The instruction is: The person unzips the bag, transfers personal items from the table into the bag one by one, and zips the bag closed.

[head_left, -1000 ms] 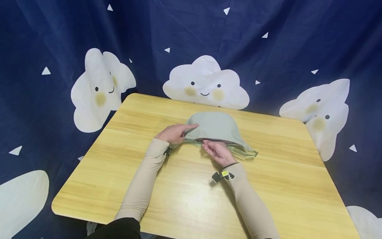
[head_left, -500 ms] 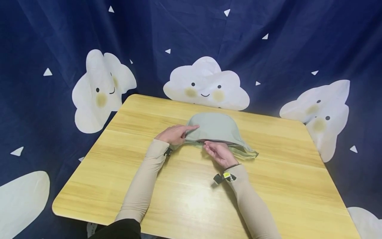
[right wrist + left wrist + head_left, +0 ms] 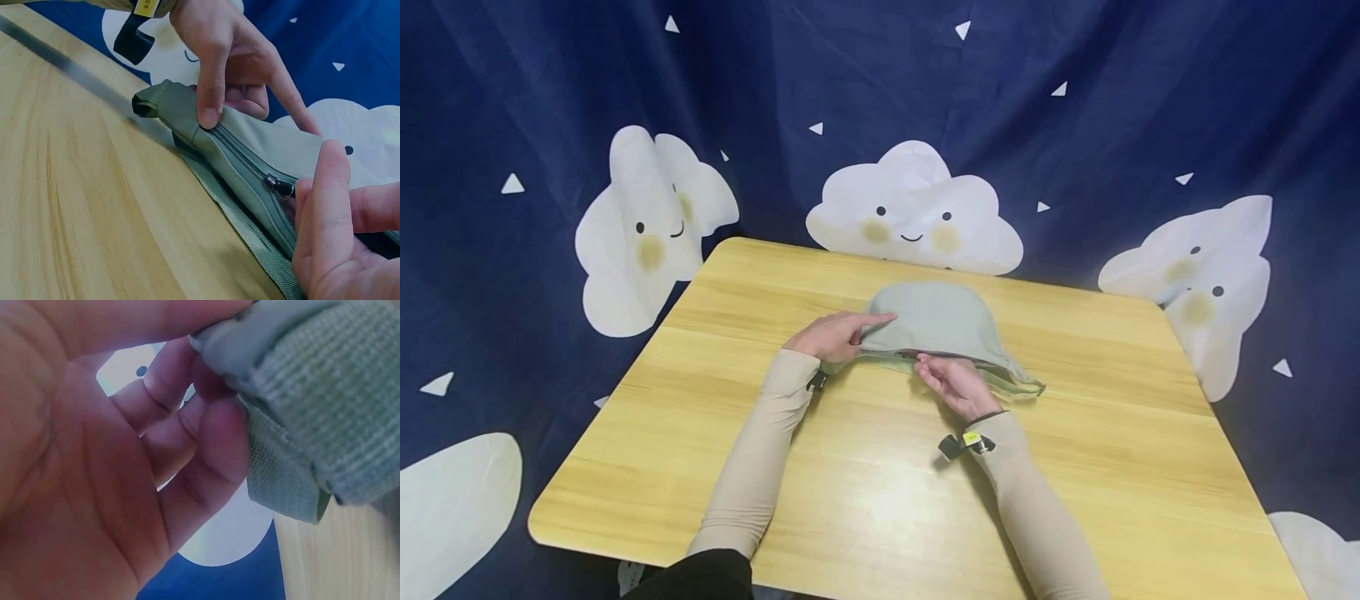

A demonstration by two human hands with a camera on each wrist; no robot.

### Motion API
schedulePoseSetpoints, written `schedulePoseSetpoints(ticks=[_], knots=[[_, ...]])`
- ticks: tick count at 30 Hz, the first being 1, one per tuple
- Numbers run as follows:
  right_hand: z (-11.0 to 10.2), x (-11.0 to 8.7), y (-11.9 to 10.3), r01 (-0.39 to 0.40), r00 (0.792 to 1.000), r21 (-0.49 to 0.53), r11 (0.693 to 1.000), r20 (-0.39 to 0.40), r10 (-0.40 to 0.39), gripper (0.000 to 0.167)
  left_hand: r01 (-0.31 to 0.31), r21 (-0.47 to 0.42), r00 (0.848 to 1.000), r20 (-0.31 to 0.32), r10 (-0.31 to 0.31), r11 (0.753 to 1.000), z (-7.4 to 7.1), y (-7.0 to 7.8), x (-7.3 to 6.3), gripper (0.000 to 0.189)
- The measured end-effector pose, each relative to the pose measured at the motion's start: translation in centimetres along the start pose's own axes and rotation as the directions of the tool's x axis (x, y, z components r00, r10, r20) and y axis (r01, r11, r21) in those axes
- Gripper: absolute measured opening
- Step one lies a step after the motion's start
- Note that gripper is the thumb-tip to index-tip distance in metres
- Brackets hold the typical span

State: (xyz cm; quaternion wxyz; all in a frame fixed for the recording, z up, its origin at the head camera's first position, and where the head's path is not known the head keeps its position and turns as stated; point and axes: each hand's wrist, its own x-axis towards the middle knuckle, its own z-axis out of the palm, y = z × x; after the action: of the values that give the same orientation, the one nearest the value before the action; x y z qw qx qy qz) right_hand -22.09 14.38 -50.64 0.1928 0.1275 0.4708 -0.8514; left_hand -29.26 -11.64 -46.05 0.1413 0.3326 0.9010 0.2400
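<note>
A pale green waist bag [image 3: 934,317] lies on the wooden table, its zipped edge towards the person. My left hand [image 3: 829,337] pinches the bag's left end between thumb and fingers, the index finger stretched along the front panel. In the left wrist view, woven webbing [image 3: 337,394] hangs close beside those fingers. My right hand [image 3: 958,387] is at the middle of the zip. Its fingertips pinch the black zipper pull [image 3: 285,189] in the right wrist view, partly covering it. Left of the pull the zip teeth run closed; to its right the opening gapes behind the fingers.
The wooden table [image 3: 850,500] has rounded corners. A green strap [image 3: 228,206] runs along the bag's near side. Behind stands a dark blue curtain [image 3: 760,75] printed with white clouds. Black camera mounts are strapped to both sleeved wrists.
My right hand has slid slightly to the right along the zip. The left hand keeps its hold on the bag's end, and the bag stays in place.
</note>
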Motion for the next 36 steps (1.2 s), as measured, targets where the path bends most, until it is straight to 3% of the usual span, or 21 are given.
schedulePoseSetpoints(ticks=[8,14,19,29,33,36], knots=[[-0.3,-0.3,0.0,0.008,1.000,-0.022,1.000,-0.019,-0.008,0.021,0.026,0.005,1.000,0.009,-0.026,1.000,0.1,0.1,-0.2,0.088],[-1.0,-0.6,-0.3,0.014,0.997,-0.019,1.000,-0.069,-0.016,0.018,0.004,-0.003,1.000,0.013,-0.004,1.000,0.1,0.1,0.0,0.086],[-1.5,-0.9,-0.6,0.019,0.998,-0.045,0.999,-0.059,-0.021,0.018,0.009,-0.004,1.000,0.012,-0.009,1.000,0.2,-0.2,0.0,0.087],[-1.7,-1.2,-0.7,0.015,0.999,0.021,1.000,-0.043,-0.014,0.016,0.012,-0.010,1.000,0.002,-0.012,1.000,-0.2,-0.5,-0.1,0.086],[-1.9,-1.4,-0.9,0.008,1.000,0.024,1.000,-0.028,-0.007,0.022,0.035,0.002,0.998,-0.047,-0.035,0.999,-0.5,-0.5,0.0,0.074],[-1.8,-1.4,-0.9,0.003,1.000,0.013,1.000,-0.030,-0.002,0.023,0.065,-0.013,0.995,-0.073,-0.065,0.998,-0.6,-0.6,-0.1,0.053]])
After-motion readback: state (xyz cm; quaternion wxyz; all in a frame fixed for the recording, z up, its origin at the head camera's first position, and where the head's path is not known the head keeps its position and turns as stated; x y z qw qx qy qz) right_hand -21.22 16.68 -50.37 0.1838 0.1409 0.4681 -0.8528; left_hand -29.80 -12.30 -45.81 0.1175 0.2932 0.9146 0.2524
